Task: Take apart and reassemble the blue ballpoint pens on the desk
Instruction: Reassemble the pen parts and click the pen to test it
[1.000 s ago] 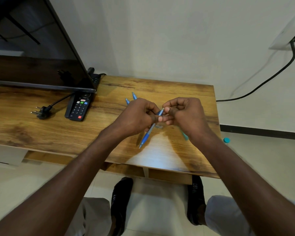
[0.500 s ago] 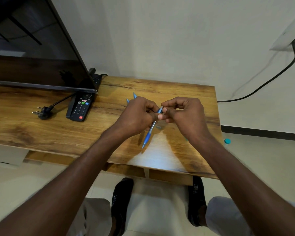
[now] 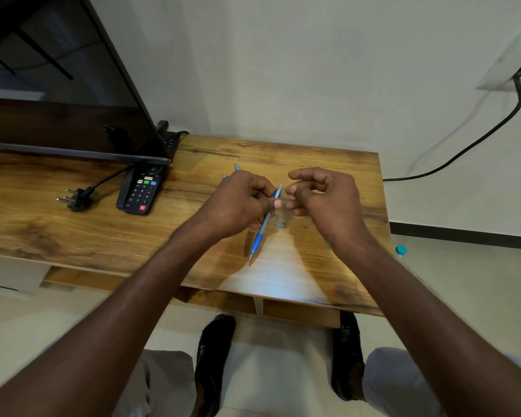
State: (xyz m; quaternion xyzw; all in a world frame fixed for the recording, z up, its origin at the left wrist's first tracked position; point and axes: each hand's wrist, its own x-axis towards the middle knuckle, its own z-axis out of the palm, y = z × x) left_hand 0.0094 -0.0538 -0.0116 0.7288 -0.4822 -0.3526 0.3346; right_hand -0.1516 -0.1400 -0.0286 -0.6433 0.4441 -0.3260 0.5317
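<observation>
My left hand [image 3: 238,203] grips a blue ballpoint pen [image 3: 260,233] by its clear upper barrel. The pen slants over the wooden desk [image 3: 73,230], tip down and toward me. My right hand [image 3: 328,203] hovers just right of the pen's top end, apart from it, fingers loosely curled with thumb and forefinger spread; nothing shows between them. A small clear pen part [image 3: 280,223] lies on the desk under the hands. The ends of two more blue pens [image 3: 237,167] stick out behind my left hand.
A TV screen [image 3: 57,85] stands at the back left, with a black remote [image 3: 142,191] and a loose plug [image 3: 76,198] in front of it. The desk's right edge lies close to my right wrist. A teal bottle cap [image 3: 401,250] shows beyond that edge. A black cable [image 3: 463,152] runs along the wall.
My right hand has let go of the pen's top end and moved slightly right, its fingers loosening. My left hand keeps hold of the pen, which now stands a little steeper.
</observation>
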